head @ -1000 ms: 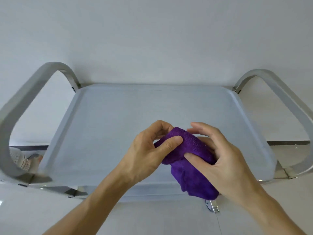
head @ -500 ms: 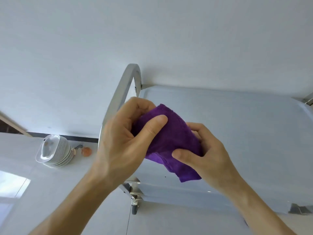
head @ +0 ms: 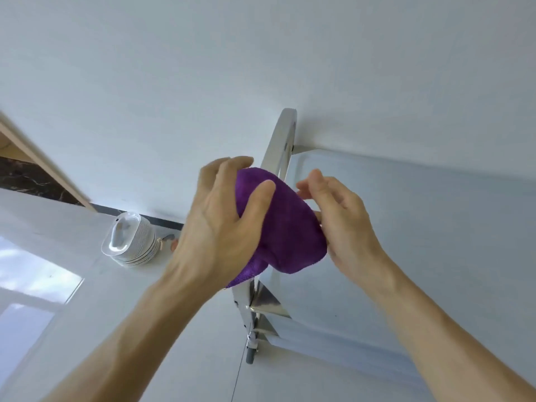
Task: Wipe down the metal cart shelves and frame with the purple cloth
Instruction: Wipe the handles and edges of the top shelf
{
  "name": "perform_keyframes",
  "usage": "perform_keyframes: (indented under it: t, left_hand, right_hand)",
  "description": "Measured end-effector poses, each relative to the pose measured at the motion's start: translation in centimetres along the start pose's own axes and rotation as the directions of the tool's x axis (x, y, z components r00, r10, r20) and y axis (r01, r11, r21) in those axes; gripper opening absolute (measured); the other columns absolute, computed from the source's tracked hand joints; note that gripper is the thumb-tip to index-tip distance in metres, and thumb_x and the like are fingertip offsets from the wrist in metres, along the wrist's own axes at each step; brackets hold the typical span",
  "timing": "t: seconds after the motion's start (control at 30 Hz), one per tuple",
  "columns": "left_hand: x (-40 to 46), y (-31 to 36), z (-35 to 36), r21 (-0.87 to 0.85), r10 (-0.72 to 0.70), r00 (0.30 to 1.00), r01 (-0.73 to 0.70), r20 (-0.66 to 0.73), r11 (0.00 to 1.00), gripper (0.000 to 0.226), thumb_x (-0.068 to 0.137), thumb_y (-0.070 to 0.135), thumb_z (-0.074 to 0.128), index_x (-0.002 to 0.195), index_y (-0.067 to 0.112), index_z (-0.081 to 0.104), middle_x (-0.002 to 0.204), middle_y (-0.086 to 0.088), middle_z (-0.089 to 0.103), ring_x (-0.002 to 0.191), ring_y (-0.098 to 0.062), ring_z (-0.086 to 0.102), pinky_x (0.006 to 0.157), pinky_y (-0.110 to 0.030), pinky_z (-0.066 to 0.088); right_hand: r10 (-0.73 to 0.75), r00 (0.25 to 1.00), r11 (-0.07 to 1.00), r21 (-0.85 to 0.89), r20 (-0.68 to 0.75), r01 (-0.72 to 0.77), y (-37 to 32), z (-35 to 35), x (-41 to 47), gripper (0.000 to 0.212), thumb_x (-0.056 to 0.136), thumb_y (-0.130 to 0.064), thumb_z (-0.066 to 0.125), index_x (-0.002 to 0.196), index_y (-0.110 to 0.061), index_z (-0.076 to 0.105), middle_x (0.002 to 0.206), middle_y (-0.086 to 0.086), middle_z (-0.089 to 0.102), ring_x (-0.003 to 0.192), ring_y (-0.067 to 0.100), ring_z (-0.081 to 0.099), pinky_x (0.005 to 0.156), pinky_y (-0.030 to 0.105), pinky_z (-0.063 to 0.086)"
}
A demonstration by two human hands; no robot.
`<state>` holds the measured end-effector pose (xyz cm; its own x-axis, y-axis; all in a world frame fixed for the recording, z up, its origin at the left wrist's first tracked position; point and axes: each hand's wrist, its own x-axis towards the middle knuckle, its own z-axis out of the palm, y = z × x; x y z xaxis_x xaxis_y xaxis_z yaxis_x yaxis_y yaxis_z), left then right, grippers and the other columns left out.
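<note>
A bunched purple cloth (head: pixel 287 227) is held in the air in front of the metal cart's left handle bar (head: pixel 282 140). My left hand (head: pixel 220 224) grips the cloth from the left, thumb pressed across its front. My right hand (head: pixel 339 219) touches the cloth's right side with loosely curled fingers. The cart's top shelf (head: pixel 420 227) stretches off to the right behind my right hand. The handle's lower leg and a caster wheel (head: pixel 251 355) show below the cloth. The middle of the handle bar is hidden by the cloth.
A stack of white plates under a clear lid (head: pixel 129 239) sits on the pale floor to the left, by the wall. A wooden door frame (head: pixel 43 169) runs along the far left. The white wall stands close behind the cart.
The view has swung left, so the cart has shifted right in frame. Both hands carried the cloth from above the shelf middle to the left handle bar. My right fingers have loosened.
</note>
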<state>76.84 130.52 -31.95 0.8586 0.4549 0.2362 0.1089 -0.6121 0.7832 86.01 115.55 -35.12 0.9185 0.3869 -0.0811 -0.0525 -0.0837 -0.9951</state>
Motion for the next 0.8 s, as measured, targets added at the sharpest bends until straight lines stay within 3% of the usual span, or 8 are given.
perform_keyframes:
  t: [0.03, 0.1, 0.2, 0.3, 0.43, 0.6, 0.67, 0.8]
  left_hand:
    - [0.0, 0.4, 0.8, 0.021, -0.019, 0.999, 0.018, 0.045, 1.000, 0.046, 0.093, 0.056, 0.050, 0.137, 0.042, 0.042, 0.144, 0.017, 0.036, 0.122, -0.002, 0.047, 0.099, -0.029, 0.045]
    - [0.4, 1.1, 1.9, 0.119, -0.036, 0.996, 0.025, 0.085, 0.993, 0.056, 0.090, 0.066, 0.047, 0.141, 0.046, 0.033, 0.152, 0.011, 0.032, 0.128, -0.018, 0.047, 0.102, -0.047, 0.044]
    - [1.8, 1.4, 2.9, 0.264, -0.079, 0.992, 0.051, 0.097, 0.963, 0.070, 0.081, 0.080, 0.043, 0.143, 0.051, 0.026, 0.154, 0.008, 0.034, 0.128, -0.029, 0.049, 0.100, -0.049, 0.039]
    - [1.9, 0.8, 4.1, 0.267, -0.067, 0.995, 0.047, 0.069, 0.963, 0.075, 0.081, 0.076, 0.051, 0.146, 0.046, 0.029, 0.152, 0.009, 0.036, 0.125, -0.025, 0.050, 0.093, -0.039, 0.036]
    - [-0.7, -0.3, 4.8, 0.254, 0.137, 0.983, -0.103, -0.121, 0.962, 0.066, 0.084, 0.055, 0.063, 0.143, 0.038, 0.042, 0.147, 0.008, 0.042, 0.113, -0.010, 0.055, 0.085, -0.028, 0.044]
    - [-5.4, -3.8, 6.5, 0.136, 0.260, 0.904, -0.227, -0.340, 0.964, 0.060, 0.082, 0.037, 0.069, 0.136, 0.018, 0.052, 0.145, -0.012, 0.045, 0.127, -0.005, 0.048, 0.089, -0.006, 0.040]
    - [-6.8, -5.9, 7.3, 0.096, 0.307, 0.875, -0.292, -0.376, 0.952, 0.054, 0.082, 0.028, 0.071, 0.131, 0.014, 0.052, 0.142, -0.021, 0.042, 0.130, -0.013, 0.049, 0.094, -0.017, 0.048]
    - [-9.3, -9.2, 9.0, 0.090, 0.329, 0.888, -0.318, -0.321, 0.944, 0.059, 0.083, 0.025, 0.075, 0.134, 0.025, 0.045, 0.144, -0.019, 0.030, 0.126, -0.047, 0.049, 0.089, -0.052, 0.056]
  right_hand:
    - [0.024, 0.998, 1.000, -0.001, -0.052, -0.024, 0.9, -0.8, -0.1, 0.027, 0.097, -0.053, 0.051, 0.097, -0.032, 0.068, 0.103, -0.012, 0.070, 0.093, 0.015, 0.071, 0.072, 0.026, 0.058]
    - [0.016, 0.992, 0.944, -0.326, -0.122, -0.055, 3.4, -2.9, -0.1, 0.021, 0.099, -0.046, 0.049, 0.111, -0.036, 0.063, 0.117, -0.017, 0.065, 0.110, 0.009, 0.063, 0.082, 0.020, 0.050]
    - [0.014, 0.998, 0.470, -0.882, 0.057, 0.043, 7.5, -5.6, -0.8, 0.055, 0.097, -0.055, 0.037, 0.147, -0.032, 0.039, 0.154, -0.007, 0.039, 0.143, 0.014, 0.031, 0.116, 0.035, 0.026]
    - [0.045, 0.991, 0.199, -0.974, 0.124, 0.113, 10.2, -5.7, -1.6, 0.070, 0.093, -0.066, 0.004, 0.156, -0.038, 0.013, 0.166, -0.001, 0.010, 0.152, 0.017, 0.004, 0.123, 0.042, 0.006]
    - [-0.021, 0.994, 0.173, -0.979, 0.110, 0.112, 11.2, -5.5, -1.6, 0.069, 0.093, -0.065, 0.001, 0.157, -0.039, 0.010, 0.167, 0.000, 0.007, 0.153, 0.018, 0.003, 0.124, 0.044, 0.003]
    - [-0.055, 0.993, 0.161, -0.981, 0.101, 0.109, 11.5, -5.4, -1.8, 0.067, 0.095, -0.062, 0.009, 0.157, -0.037, 0.018, 0.166, 0.002, 0.014, 0.152, 0.020, 0.009, 0.123, 0.045, 0.006]
    - [-0.070, 0.992, 0.159, -0.981, 0.105, 0.115, 11.4, -5.2, -1.8, 0.067, 0.096, -0.061, 0.011, 0.156, -0.034, 0.023, 0.165, 0.004, 0.018, 0.152, 0.022, 0.014, 0.123, 0.046, 0.009]
    - [-0.091, 0.991, 0.163, -0.980, 0.099, 0.113, 11.2, -5.2, -1.9, 0.068, 0.096, -0.060, 0.014, 0.155, -0.030, 0.030, 0.163, 0.007, 0.025, 0.150, 0.025, 0.020, 0.122, 0.048, 0.013]
